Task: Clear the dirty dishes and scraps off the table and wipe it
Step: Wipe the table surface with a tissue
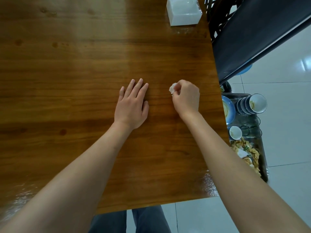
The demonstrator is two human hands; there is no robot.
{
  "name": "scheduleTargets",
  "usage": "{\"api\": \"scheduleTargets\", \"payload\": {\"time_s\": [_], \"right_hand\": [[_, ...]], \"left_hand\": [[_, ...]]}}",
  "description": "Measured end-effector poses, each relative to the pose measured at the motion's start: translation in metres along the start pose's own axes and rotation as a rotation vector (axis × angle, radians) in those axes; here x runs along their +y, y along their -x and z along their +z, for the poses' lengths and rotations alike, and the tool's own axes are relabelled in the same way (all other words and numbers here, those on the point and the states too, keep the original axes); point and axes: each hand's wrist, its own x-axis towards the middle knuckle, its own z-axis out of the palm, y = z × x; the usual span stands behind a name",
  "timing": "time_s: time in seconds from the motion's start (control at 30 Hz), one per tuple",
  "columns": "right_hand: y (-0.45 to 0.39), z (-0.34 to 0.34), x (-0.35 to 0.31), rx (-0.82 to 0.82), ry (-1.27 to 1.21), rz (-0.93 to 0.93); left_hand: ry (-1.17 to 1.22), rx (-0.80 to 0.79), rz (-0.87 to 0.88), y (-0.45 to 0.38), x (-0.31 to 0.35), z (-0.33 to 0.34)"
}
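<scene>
My right hand [186, 96] is closed around a small crumpled white tissue [173, 87] and presses it on the brown wooden table [84, 64] near its right edge. My left hand [132, 105] lies flat on the tabletop with fingers spread, holding nothing, a short way left of the right hand. Beside the table on the right, a metal tray [252, 121] holds a blue plate [228, 111], stacked bowls [252, 104], a small white bowl [235, 132] and a heap of food scraps [245, 152].
A white tissue pack [183, 10] stands at the table's far right corner. A dark bench or chair [252, 36] runs beside the table's right edge. White tiled floor [286, 132] lies to the right and below. My legs show under the near edge.
</scene>
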Motion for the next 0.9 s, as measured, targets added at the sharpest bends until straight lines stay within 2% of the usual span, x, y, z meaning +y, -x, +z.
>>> {"api": "scheduleTargets", "payload": {"time_s": [0.3, 0.5, 0.7, 0.8, 0.9], "right_hand": [[0.063, -0.001, 0.017, -0.118, 0.033, -0.153], [0.058, 0.006, 0.01, -0.008, 0.027, 0.055], [0.128, 0.006, 0.001, -0.041, -0.007, 0.011], [0.121, -0.002, 0.013, -0.062, 0.02, -0.08], [0.082, -0.003, 0.023, -0.007, 0.042, 0.07]], "left_hand": [[-0.001, -0.018, 0.003, 0.001, 0.0, -0.001], [-0.005, -0.007, 0.003, 0.001, 0.0, -0.001], [0.003, -0.017, 0.0, 0.002, 0.0, -0.001], [0.008, -0.011, 0.004, 0.0, 0.0, -0.002], [0.006, -0.012, 0.004, -0.001, 0.0, -0.003]]}}
